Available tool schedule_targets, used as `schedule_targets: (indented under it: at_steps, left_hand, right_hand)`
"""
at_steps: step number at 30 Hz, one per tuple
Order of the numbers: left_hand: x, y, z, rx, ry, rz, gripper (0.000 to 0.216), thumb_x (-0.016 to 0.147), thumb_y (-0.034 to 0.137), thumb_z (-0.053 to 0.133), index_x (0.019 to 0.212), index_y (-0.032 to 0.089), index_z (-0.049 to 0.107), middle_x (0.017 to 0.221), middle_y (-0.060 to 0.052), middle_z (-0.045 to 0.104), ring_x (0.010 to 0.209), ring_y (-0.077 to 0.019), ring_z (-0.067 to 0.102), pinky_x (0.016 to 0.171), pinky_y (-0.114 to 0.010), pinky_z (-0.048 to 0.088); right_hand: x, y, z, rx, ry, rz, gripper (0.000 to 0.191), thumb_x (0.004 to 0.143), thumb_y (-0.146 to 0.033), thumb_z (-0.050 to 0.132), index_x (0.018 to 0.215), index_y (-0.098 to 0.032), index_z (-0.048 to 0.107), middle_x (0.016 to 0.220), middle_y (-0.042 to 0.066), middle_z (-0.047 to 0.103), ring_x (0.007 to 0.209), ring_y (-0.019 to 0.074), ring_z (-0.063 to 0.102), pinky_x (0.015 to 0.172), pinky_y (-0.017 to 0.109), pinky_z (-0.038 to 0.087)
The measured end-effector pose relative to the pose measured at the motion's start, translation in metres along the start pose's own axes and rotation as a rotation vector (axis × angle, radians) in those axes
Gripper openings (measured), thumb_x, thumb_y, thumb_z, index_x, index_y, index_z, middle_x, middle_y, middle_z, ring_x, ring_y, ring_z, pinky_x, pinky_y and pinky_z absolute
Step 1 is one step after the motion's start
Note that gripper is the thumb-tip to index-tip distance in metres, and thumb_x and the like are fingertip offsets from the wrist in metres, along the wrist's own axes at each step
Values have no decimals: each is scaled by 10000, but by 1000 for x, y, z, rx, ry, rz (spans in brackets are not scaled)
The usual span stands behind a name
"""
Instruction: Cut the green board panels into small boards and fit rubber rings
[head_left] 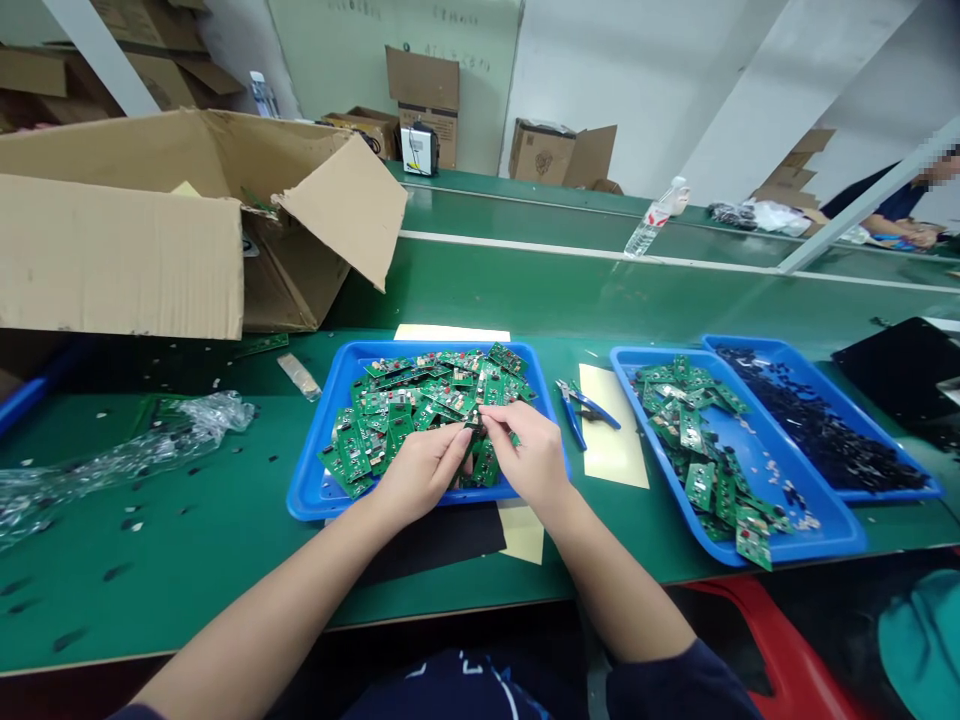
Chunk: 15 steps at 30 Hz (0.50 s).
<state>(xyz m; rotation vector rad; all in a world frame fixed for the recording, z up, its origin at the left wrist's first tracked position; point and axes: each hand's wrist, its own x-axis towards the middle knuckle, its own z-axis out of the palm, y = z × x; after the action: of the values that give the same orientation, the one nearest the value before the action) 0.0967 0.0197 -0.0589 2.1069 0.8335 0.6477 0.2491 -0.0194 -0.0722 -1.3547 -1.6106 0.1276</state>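
My left hand (pixel 426 470) and my right hand (pixel 529 455) meet over the near edge of a blue tray (pixel 315 490) heaped with several small green circuit boards (pixel 427 395). Both hands pinch one small green circuit board (pixel 475 440) between their fingertips, fingers curled round it. The board is mostly hidden by the fingers. The hands touch each other at the fingertips.
Blue-handled pliers (pixel 581 408) lie on a yellow sheet (pixel 615 445) right of the tray. Two more blue trays sit at right: one with green boards (pixel 817 530), one with black parts (pixel 885 470). An open cardboard box (pixel 120 240) and crumpled plastic wrap (pixel 112 460) lie left. Another person (pixel 892 215) works far right.
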Motion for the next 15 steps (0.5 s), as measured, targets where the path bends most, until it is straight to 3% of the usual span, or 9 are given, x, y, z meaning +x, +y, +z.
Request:
schedule_targets:
  at_steps: [3,6,8,10,11,13,15]
  left_hand:
    - [2,0,-5,42,-36,54,364,913,297,304,628,190,504,522,23,533,473,-108,519,553,-220,405]
    - [2,-2,-9,143,75,85,357,909,292,309,664,181,545,571,2,567,524,-120,539,566,-223,419]
    - [2,-4,-10,172,179,108,363,916,289,298,765,166,604,624,-14,597,572,-129,568,596,-226,445]
    - [1,-8,-9,203,250,162,365,925,295,296,960,147,629,679,-27,627,621,-138,596,630,-233,473]
    - [1,-10,-8,231,264,196,371,929,298,301,1068,140,607,714,-34,643,647,-143,608,646,-238,485]
    - [1,-15,-5,305,250,268,393,934,300,307,1215,145,535,795,-52,666,707,-153,626,679,-251,503]
    - [1,-18,-3,375,205,317,405,940,294,300,1274,166,489,846,-63,667,754,-160,629,704,-265,512]
  right_hand:
    - [0,0,0,55,61,-54,237,883,-185,453,1051,-215,618,905,84,661,813,187,628,751,329,519]
    - [1,1,-1,124,208,-51,382,863,-181,473,1245,-208,460,1129,125,577,974,208,594,843,376,503]
    - [3,2,-3,113,306,-27,294,848,-192,492,1141,-201,514,1052,111,583,953,214,584,815,388,505]
    - [4,1,-5,105,247,-13,103,846,-196,493,892,-198,585,858,65,598,825,191,586,735,356,509]
    - [4,0,-5,130,163,-2,97,845,-201,496,803,-196,584,792,48,592,759,174,579,687,329,507]
    - [3,-3,-4,222,-12,50,117,842,-219,505,757,-190,580,749,33,592,678,147,567,611,282,495]
    - [3,-6,-3,300,-75,131,102,833,-240,520,767,-186,577,746,27,591,648,135,563,567,255,483]
